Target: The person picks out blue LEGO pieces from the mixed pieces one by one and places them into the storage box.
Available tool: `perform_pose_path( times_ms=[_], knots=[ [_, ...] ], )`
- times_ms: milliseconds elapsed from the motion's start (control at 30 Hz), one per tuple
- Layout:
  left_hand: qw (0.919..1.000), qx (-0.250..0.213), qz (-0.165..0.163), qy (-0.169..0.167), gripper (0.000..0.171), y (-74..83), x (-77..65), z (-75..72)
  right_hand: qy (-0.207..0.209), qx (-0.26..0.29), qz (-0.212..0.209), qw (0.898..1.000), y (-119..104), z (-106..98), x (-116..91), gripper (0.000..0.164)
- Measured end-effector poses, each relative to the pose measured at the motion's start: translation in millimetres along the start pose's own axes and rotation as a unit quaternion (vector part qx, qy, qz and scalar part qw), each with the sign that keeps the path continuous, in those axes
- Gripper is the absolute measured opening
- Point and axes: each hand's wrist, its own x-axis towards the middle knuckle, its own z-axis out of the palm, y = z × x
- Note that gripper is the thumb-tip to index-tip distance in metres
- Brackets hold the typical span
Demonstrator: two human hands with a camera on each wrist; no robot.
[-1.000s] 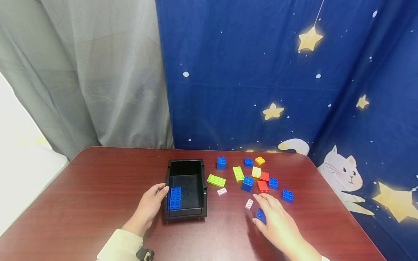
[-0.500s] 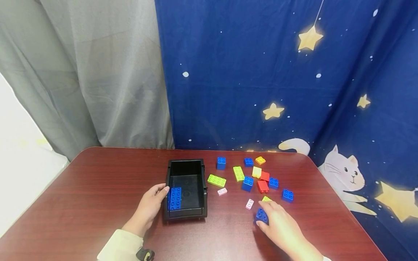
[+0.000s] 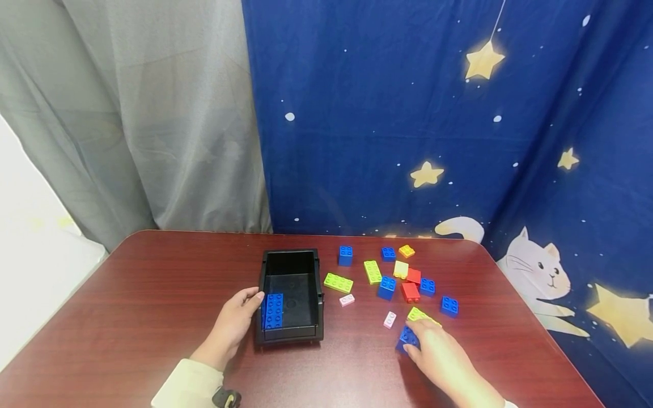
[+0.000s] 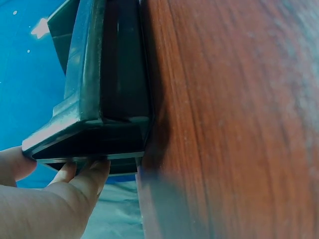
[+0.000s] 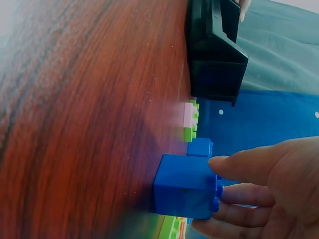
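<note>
Outside your one black box you have five loose blue bricks, three lime bricks, two pink bricks, two red bricks and two yellow bricks, plus the blocky blue brick your right hand pinches between thumb and fingers at the near right of the table. That brick is smooth-sided with round studs; whether it touches the table, I can't tell. Your left hand grips the box's left wall, thumb on the rim, beside a long blue brick inside. One lime brick, partly hidden by your right hand, lies just beyond the pinched brick; one pink brick lies between it and the box.
</note>
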Motion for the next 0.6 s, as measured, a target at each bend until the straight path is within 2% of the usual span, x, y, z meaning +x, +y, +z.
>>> perform_pose_path(
  times_ms=[267, 600],
  knots=[
    [1.0, -0.002, -0.002, 0.001, 0.049, -0.2, -0.1, 0.0, 0.007, 0.008, -0.008, 1.0, 2.3, 3.1, 1.3, 0.043],
    [0.9999, -0.014, -0.002, 0.001, 0.048, 1.1, -0.8, 0.2, 0.002, 0.021, -0.011, 1.0, 2.1, 2.1, 1.9, 0.042]
  ],
)
